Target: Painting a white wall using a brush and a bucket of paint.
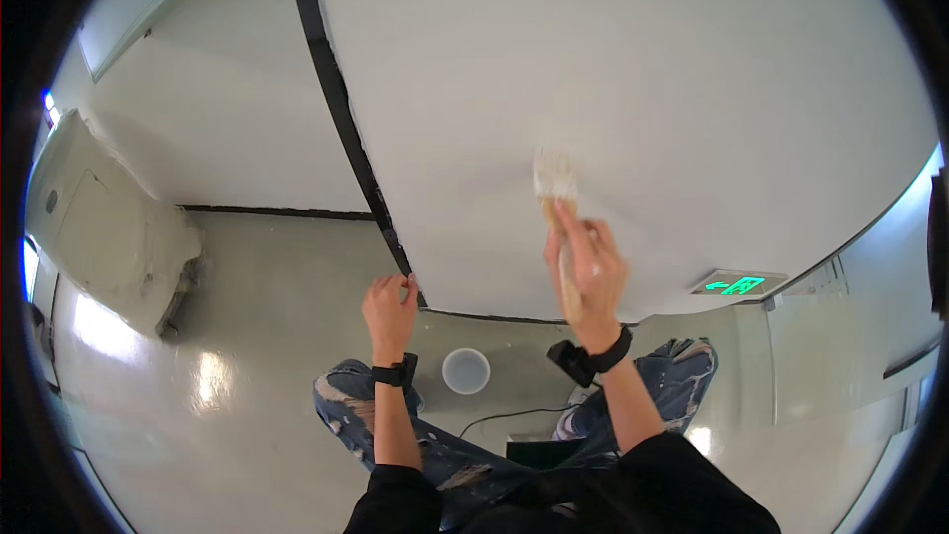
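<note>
My right hand (pixel 595 274) grips the pale handle of a flat paintbrush (pixel 557 185). Its whitish bristles lie at the surface of a large white wall (pixel 667 89), pointing away from me. My left hand (pixel 391 315) is at the wall's lower left corner, beside a black strip (pixel 334 81) running along the edge. Its fingers curl a little with the thumb apart, and I see nothing held in it; whether it touches the edge is unclear. Between my knees, a white round tub (pixel 466 371) stands on the floor, its contents hard to make out.
A lit green exit sign (pixel 738 283) is set low in the wall at right. At left stands a pale, plastic-wrapped object (pixel 118 222) on the glossy floor (pixel 259 415). A black cable (pixel 511 413) runs near my shoe, and a dark green box-like thing (pixel 543 454) sits beneath me.
</note>
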A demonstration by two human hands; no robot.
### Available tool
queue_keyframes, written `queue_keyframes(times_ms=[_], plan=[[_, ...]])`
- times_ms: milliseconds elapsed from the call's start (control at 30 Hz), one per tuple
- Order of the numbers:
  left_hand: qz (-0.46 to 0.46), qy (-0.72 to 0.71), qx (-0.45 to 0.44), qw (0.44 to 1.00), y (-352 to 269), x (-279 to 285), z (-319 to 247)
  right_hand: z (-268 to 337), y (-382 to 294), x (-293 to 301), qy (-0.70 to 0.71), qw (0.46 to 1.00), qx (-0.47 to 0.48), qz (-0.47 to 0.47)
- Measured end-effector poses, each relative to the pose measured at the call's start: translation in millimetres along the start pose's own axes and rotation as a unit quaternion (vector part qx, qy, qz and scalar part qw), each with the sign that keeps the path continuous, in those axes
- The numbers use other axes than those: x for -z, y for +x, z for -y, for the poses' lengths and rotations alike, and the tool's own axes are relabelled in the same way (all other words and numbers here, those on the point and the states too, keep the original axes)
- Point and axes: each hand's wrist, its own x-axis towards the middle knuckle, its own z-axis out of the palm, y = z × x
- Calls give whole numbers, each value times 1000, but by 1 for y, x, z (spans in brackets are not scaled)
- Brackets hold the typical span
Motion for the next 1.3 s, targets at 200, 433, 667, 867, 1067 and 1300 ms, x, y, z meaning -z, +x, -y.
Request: queue_keyframes(times_ms=[200, 433, 667, 867, 1067, 1300], plan=[[-3, -7, 9, 1000, 0, 6, 11, 2, -82, -26, 68, 978, -86, 178], [-7, 25, 14, 1000, -3, 17, 8, 33, 22, 5, 132, 991, 13, 8], [-20, -2, 8, 1000, 2, 11, 4, 37, 92, -23, 36, 991, 82, -101], [-21, -5, 30, 999, 2, 19, 9, 45, -5, -45, -11, 1000, 14, 5], [-8, -7, 30, 999, 3, 13, 10, 36, -77, -65, 33, 973, -81, 214], [-24, -18, 36, 999, 2, 21, 6, 74, 63, -13, 130, 991, 29, -10]])
